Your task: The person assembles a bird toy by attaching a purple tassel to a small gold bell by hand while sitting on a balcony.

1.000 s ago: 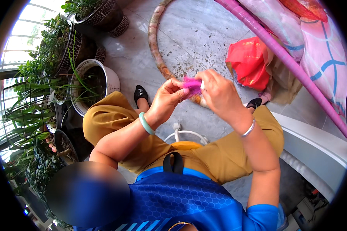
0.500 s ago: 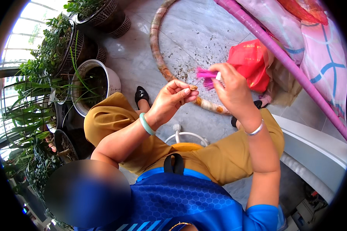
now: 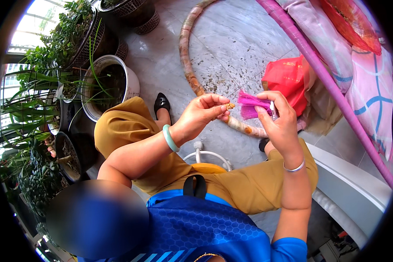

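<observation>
My left hand (image 3: pixel 200 116), with a pale green bangle at its wrist, pinches a small golden-brown lump (image 3: pixel 230 105) between thumb and fingertips. What the lump is, I cannot make out. Facing it from the right, my right hand (image 3: pixel 282 122) grips a small brush by its white base. The magenta bristles of the brush (image 3: pixel 251 105) point left at the lump, a short gap apart. Below both hands lies a large tape-wrapped hoop (image 3: pixel 187 65) on the grey floor, with dark crumbs scattered inside its curve.
Potted plants line the left side, among them a white pot (image 3: pixel 132 85). A red bag (image 3: pixel 288 78) sits beyond my right hand. Past it, a pink-purple pole (image 3: pixel 323 72) slants in front of hanging pink and white bedding (image 3: pixel 367 87). A white curved edge (image 3: pixel 353 174) is at lower right.
My right hand has come down with the brush, bringing the bristles level with the lump. My left hand keeps its pinch, and the lump shows more clearly. The whole view has shifted slightly.
</observation>
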The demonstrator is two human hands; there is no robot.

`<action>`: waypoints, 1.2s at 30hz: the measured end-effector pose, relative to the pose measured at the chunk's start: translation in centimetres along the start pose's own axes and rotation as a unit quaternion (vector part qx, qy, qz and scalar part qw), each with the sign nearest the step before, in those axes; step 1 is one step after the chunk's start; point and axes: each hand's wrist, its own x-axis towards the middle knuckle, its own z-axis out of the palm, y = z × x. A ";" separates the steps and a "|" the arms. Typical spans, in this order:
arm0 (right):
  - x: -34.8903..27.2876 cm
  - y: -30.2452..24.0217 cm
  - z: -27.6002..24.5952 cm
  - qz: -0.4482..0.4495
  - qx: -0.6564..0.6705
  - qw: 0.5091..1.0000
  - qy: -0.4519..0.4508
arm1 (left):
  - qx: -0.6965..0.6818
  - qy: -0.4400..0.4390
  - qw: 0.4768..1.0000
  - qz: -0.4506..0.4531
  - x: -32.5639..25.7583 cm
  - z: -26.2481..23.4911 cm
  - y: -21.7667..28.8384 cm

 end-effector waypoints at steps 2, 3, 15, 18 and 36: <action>-0.4 0.3 0.1 -0.009 0.007 1.000 -0.014 | 0.005 0.007 1.000 -0.003 0.1 0.3 0.0; -0.5 0.3 0.2 -0.016 0.013 0.999 -0.025 | 0.007 0.010 1.000 -0.004 0.1 0.4 0.0; 0.1 0.2 1.1 -0.097 -0.036 0.992 -0.074 | 0.078 -0.010 0.992 -0.096 -0.2 1.2 -0.2; 0.7 0.6 0.6 -0.100 -0.026 0.994 -0.024 | 0.085 -0.003 0.990 -0.110 -0.2 1.0 -0.3; -0.3 0.0 -0.2 0.012 0.013 0.997 -0.081 | 0.050 -0.023 0.992 -0.110 0.0 0.2 -0.9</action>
